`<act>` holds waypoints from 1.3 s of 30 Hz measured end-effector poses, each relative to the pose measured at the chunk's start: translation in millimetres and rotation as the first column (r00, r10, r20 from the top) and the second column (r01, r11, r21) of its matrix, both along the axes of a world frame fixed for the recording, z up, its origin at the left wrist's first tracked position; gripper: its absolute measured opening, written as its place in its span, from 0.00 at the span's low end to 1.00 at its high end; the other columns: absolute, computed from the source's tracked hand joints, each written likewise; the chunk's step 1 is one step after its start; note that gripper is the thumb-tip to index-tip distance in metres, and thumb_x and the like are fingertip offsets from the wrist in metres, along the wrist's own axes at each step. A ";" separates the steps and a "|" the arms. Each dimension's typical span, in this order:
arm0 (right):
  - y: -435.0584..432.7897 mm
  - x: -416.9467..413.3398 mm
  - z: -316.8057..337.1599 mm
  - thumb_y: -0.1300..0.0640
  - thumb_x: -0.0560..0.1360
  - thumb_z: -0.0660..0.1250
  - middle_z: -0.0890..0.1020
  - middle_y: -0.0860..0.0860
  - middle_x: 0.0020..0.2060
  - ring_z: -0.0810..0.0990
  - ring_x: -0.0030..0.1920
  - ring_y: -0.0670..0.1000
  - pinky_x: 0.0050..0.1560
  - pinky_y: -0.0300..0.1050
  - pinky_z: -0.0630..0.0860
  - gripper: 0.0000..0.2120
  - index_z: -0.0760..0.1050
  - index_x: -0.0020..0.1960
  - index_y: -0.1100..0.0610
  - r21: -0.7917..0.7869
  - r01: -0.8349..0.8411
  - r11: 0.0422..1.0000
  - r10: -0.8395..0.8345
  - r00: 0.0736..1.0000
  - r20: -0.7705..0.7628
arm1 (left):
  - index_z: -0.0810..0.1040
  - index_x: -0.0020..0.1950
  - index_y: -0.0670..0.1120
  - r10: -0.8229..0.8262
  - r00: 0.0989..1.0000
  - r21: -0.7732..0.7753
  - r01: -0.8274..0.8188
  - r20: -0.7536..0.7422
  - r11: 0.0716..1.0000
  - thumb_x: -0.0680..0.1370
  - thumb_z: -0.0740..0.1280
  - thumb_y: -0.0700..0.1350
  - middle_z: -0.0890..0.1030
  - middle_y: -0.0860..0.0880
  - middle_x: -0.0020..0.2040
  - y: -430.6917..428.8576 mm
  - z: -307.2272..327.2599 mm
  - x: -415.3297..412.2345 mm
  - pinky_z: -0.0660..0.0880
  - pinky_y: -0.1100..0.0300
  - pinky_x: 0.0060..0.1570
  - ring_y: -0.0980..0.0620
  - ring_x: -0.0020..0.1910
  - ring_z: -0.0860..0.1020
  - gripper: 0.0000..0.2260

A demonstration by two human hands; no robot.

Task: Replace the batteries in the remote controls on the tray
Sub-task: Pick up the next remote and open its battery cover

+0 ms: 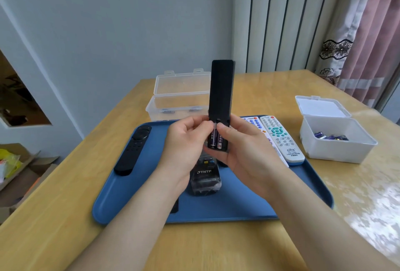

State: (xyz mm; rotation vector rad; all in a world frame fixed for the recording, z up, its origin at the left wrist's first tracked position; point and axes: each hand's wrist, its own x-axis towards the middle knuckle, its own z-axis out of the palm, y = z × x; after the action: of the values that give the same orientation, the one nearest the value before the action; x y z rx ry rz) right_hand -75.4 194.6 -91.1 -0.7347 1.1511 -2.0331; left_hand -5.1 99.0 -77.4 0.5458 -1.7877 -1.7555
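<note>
You hold the slim black plastic remote control (221,88) upright above the blue plastic tray (238,208), its back towards you and the battery bay uncovered at its lower end. Two purple cylindrical batteries (215,138) lie side by side in that bay. Your left hand (184,143) curls its fingers round the remote's left edge, thumb tip at the top of the left battery. Your right hand (244,156) wraps its fingers behind the right edge and lower end, thumb bent onto the top of the right battery; the two thumbs nearly meet.

On the tray, a long black remote with a round pad (132,151) lies along the left side. A black remote marked THTF in clear wrapping (205,176) lies in the middle, partly hidden below your hands. A white remote with teal buttons (281,138) lies at the right, and just beside it a second white remote with coloured buttons (253,122) shows partly behind your right hand. A small dark piece (174,205) peeks out under your left forearm; you cannot tell what it is.

The tray rests on a light wooden table (65,205). Behind it stands a clear plastic box with its lid open (179,97), a few batteries (166,111) at its bottom. Right of the tray, a white plastic box with its lid open (337,151) holds loose purple batteries (331,136)
</note>
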 end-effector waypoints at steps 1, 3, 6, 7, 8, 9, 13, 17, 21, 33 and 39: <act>-1.3 1.9 -0.7 0.66 0.82 0.56 0.84 0.54 0.50 0.83 0.50 0.50 0.54 0.48 0.81 0.14 0.78 0.61 0.60 -0.007 0.001 1.000 -0.001 1.000 -0.007 | 0.84 0.46 0.45 0.000 1.000 0.047 -0.001 0.007 0.999 0.77 0.65 0.39 0.85 0.47 0.42 1.9 0.7 -0.3 0.75 0.65 0.36 0.55 0.39 0.81 0.08; -3.8 4.7 -1.8 0.66 0.82 0.56 0.83 0.54 0.49 0.82 0.49 0.50 0.58 0.50 0.80 0.14 0.78 0.60 0.60 -0.007 0.006 1.000 -0.007 1.000 -0.022 | 0.84 0.44 0.42 0.015 0.999 0.107 -0.019 0.041 0.994 0.75 0.64 0.39 0.84 0.47 0.40 2.4 1.3 -0.5 0.71 0.67 0.32 0.56 0.35 0.77 0.08; -6.2 7.9 -2.3 0.66 0.83 0.56 0.83 0.54 0.48 0.81 0.50 0.50 0.61 0.51 0.78 0.14 0.79 0.59 0.58 -0.003 0.012 1.000 -0.012 0.999 -0.047 | 0.80 0.48 0.35 0.028 0.996 0.150 -0.042 0.090 0.988 0.73 0.64 0.41 0.80 0.45 0.41 -0.8 1.8 -0.5 0.68 0.64 0.33 0.54 0.36 0.73 0.11; -7.3 8.9 -2.0 0.66 0.83 0.55 0.83 0.54 0.48 0.81 0.50 0.51 0.61 0.51 0.78 0.15 0.79 0.58 0.57 -0.006 0.011 1.000 -0.011 0.998 -0.058 | 0.79 0.47 0.35 0.032 0.995 0.166 -0.049 0.099 0.985 0.72 0.65 0.41 0.79 0.44 0.41 -2.4 2.6 -0.6 0.67 0.63 0.34 0.53 0.37 0.71 0.11; -8.1 10.3 -1.6 0.66 0.83 0.55 0.83 0.54 0.48 0.81 0.51 0.51 0.62 0.52 0.78 0.15 0.80 0.57 0.56 -0.007 0.010 1.000 -0.011 0.997 -0.072 | 0.79 0.46 0.36 0.037 0.994 0.182 -0.055 0.106 0.982 0.71 0.65 0.41 0.77 0.44 0.41 -4.0 3.5 -0.6 0.66 0.62 0.35 0.52 0.38 0.70 0.10; -9.2 11.7 -1.4 0.66 0.83 0.55 0.83 0.53 0.47 0.81 0.51 0.51 0.62 0.52 0.77 0.16 0.80 0.57 0.55 -0.006 0.013 1.000 -0.013 0.996 -0.088 | 0.79 0.45 0.40 0.037 0.993 0.200 -0.059 0.113 0.978 0.70 0.64 0.41 0.77 0.44 0.42 -4.5 4.9 -0.5 0.65 0.59 0.36 0.51 0.39 0.69 0.08; -13.6 18.3 -3.2 0.66 0.83 0.55 0.83 0.52 0.46 0.80 0.50 0.50 0.62 0.55 0.75 0.18 0.80 0.58 0.50 0.025 0.061 0.998 -0.056 0.984 -0.170 | 0.77 0.40 0.45 0.042 0.991 0.251 -0.073 0.128 0.965 0.69 0.62 0.39 0.77 0.45 0.38 -3.3 9.3 0.3 0.65 0.58 0.36 0.49 0.38 0.70 0.05; -18.6 26.4 -6.3 0.67 0.82 0.55 0.84 0.54 0.44 0.80 0.47 0.50 0.58 0.62 0.76 0.21 0.81 0.50 0.45 0.048 0.196 0.979 -0.172 0.935 -0.309 | 0.74 0.36 0.44 0.026 0.992 0.248 -0.056 0.122 0.967 0.66 0.59 0.37 0.75 0.45 0.33 -3.1 11.3 1.4 0.67 0.59 0.30 0.49 0.33 0.71 0.05; -22.4 27.9 -11.4 0.66 0.81 0.56 0.83 0.58 0.45 0.81 0.48 0.60 0.54 0.65 0.77 0.18 0.79 0.48 0.48 0.053 0.312 0.949 -0.267 0.880 -0.392 | 0.70 0.38 0.42 0.018 0.994 0.223 -0.041 0.103 0.974 0.57 0.57 0.40 0.71 0.43 0.35 -4.0 9.1 3.2 0.69 0.61 0.26 0.48 0.33 0.71 0.11; -13.1 8.1 -4.1 0.69 0.78 0.62 0.82 0.67 0.51 0.83 0.53 0.64 0.53 0.52 0.81 0.10 0.79 0.55 0.61 0.014 0.341 0.940 -0.342 0.939 0.038 | 0.83 0.46 0.54 0.102 0.991 -0.376 -0.128 -0.087 0.918 0.76 0.66 0.36 0.84 0.53 0.46 10.2 -6.9 -5.3 0.79 0.57 0.49 0.55 0.47 0.82 0.12; -2.4 -1.0 3.0 0.71 0.80 0.58 0.81 0.61 0.48 0.83 0.50 0.54 0.55 0.48 0.81 0.11 0.77 0.54 0.63 -0.014 0.249 0.968 -0.247 0.965 0.085 | 0.81 0.53 0.45 0.003 0.973 0.085 0.017 -0.231 0.996 0.76 0.64 0.29 0.85 0.45 0.45 3.9 0.8 -2.8 0.80 0.59 0.50 0.52 0.45 0.82 0.14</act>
State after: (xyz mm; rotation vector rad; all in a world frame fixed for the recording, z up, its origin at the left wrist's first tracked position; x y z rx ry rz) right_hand -76.5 192.1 -88.1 -0.5331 1.2230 -2.2651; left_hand -7.9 102.9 -76.6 0.3534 -1.5612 -1.8266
